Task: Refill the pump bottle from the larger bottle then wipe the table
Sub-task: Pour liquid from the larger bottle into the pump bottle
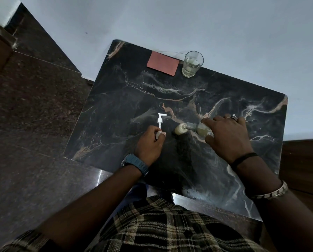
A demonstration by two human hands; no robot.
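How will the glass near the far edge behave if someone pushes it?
The glass looks partly filled, so it is probably steady but may slosh. It stands close to the table edge by the wall, and clear glass would likely break if knocked.

In front of you stands a dark marble counter [134,99] with pale and rust veins and rounded corners, its far edge against a light wall. At the far edge a flat reddish cloth [162,63] lies on it, and just to the right of that stands a clear glass [192,64] part filled with pale liquid. Nearer you, left of centre, a white pump head [33,121] is seen above the surface. Beside it to the right, a small cream bottle [179,129] stands on the counter.
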